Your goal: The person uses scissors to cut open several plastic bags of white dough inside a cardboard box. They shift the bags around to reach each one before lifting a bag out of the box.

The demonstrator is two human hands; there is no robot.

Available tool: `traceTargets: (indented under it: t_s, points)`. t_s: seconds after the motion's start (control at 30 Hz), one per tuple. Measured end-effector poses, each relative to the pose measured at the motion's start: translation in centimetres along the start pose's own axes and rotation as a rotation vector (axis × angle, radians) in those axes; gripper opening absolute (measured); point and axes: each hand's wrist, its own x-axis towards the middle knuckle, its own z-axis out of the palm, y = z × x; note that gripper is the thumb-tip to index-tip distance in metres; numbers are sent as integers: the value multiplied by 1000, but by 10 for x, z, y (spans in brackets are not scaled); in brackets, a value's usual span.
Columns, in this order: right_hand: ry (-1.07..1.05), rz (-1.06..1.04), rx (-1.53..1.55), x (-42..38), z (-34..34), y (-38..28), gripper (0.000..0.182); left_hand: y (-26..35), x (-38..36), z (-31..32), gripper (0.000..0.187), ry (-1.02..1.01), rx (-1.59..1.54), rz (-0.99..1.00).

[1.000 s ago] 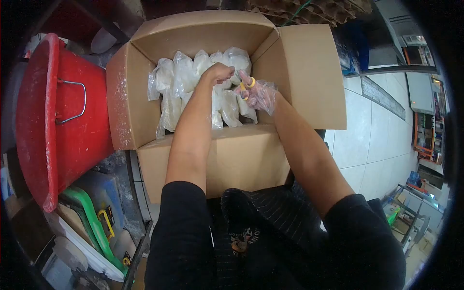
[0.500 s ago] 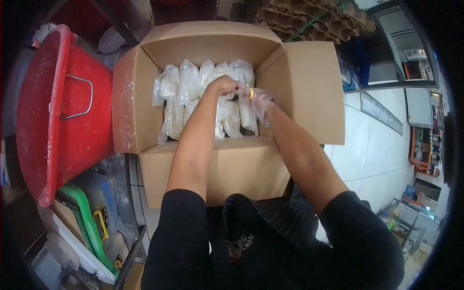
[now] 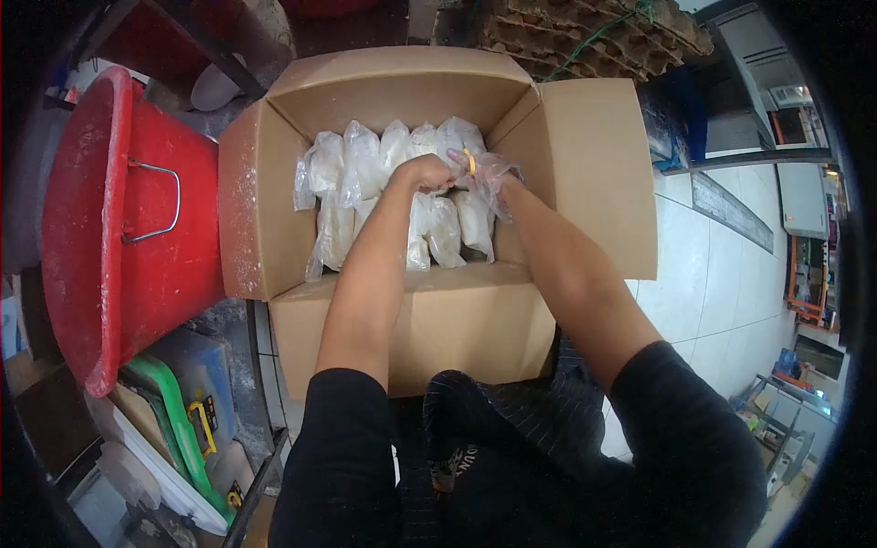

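Cardboard walls are closing the work in on four sides: the box is standing open with its flaps folded outward, the right flap lying flat and wide, the left one dusted white. Little free room is being left inside, since clear plastic bags of white material are packed upright in rows, their long axes running top to bottom and their gathered necks pointing up. A red bucket is crowding the box on its left, touching or nearly so; tiled floor is lying open to the right.

Both hands are being held together over the right rear of the box. The left hand is curled shut on the neck of one bag, which is sitting directly beneath the fist. The right hand, covered by a thin clear glove, is pressed against the left; a yellow band is being pinched at its fingertips, just beside that same neck.
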Motion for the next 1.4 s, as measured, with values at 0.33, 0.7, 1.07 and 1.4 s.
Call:
traceTargets:
  t_s: [0.33, 0.7, 1.07, 1.4]
  points:
    - [-114, -40, 130, 33, -10, -1, 37, 13, -18, 3, 26, -73, 154, -4]
    - [1, -339, -624, -103, -42, -48, 59, 24, -25, 48, 31, -368, 324, -407]
    - [-151, -506, -249, -97, -68, -43, 55, -69, 0, 58, 31, 224, 939, 132]
    - [-113, -669, -824, -85, -59, -46, 48, -12, -67, 29, 30, 464, 333, -101]
